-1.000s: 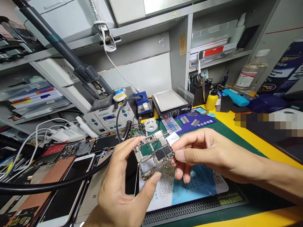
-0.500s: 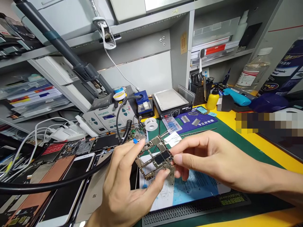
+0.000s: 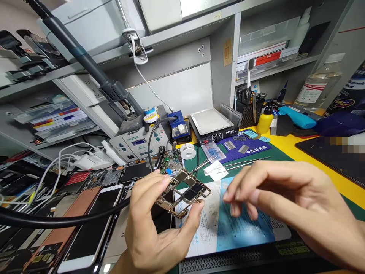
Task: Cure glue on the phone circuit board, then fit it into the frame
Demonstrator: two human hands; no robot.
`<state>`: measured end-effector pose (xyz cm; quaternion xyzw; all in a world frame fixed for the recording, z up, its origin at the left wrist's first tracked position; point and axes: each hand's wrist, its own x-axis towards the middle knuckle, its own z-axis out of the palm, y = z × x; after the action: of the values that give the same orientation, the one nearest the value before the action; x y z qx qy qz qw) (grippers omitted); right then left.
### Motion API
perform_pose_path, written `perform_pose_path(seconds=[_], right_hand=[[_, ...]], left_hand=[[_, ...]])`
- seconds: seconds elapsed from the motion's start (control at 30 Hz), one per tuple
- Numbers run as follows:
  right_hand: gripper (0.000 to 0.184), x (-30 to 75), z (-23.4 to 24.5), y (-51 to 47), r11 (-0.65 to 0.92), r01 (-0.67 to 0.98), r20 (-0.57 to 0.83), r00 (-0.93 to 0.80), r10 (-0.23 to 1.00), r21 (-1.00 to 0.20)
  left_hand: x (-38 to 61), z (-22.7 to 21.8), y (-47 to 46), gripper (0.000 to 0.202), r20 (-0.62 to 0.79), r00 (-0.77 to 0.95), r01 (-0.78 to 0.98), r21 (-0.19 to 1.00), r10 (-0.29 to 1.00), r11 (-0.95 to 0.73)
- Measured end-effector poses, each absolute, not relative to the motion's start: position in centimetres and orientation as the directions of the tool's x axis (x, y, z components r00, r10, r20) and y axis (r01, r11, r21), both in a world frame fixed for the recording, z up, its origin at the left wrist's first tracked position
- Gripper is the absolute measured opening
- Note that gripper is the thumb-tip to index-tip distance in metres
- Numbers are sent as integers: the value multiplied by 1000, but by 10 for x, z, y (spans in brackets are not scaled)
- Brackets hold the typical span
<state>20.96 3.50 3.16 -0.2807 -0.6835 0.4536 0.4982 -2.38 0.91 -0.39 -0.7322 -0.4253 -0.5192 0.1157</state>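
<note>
Over the middle of the workbench: a bare circuit board (image 3: 191, 192) was held up in the air, tilted, above a blue-and-white printed sheet (image 3: 225, 232).
Left hand (image 3: 154, 232): it gripped the board by its edges, thumb at the near edge, fingers at the left side.
Right hand (image 3: 296, 198): it hung to the right of the board, not touching it, fingers loosely curled, with nothing seen in its grasp.
Step in hand: probably handling and looking over the board, with the left hand alone bearing it.
Next move: it seemed to call for a steady left hold on the edges, and for the right fingers to keep off the chips if they met the board.
Hidden: the board's underside, the part of its left edge beneath the left fingers, and the right palm.
Cut off: both forearms, and a dark bottle (image 3: 346, 99) at the far right.
Hard to make out: the board's smallest parts and the sheet's print; a pixelated patch also covered part of a black slab (image 3: 325, 154).
</note>
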Motion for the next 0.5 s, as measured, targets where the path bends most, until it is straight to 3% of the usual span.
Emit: perform_pose_path(seconds=[0.13, 0.3, 0.5], right_hand=[[27, 204, 24, 24, 625, 37, 598, -252, 761, -779], [26, 204, 8, 20, 670, 208, 655, -146, 741, -712], [26, 216, 10, 26, 787, 324, 690, -378, 617, -526]], left_hand=[[-22, 2, 9, 74, 895, 153, 761, 164, 419, -628], [-24, 4, 6, 75, 903, 237, 780, 44, 359, -624], [-24, 2, 8, 73, 905, 264, 784, 1, 334, -621]])
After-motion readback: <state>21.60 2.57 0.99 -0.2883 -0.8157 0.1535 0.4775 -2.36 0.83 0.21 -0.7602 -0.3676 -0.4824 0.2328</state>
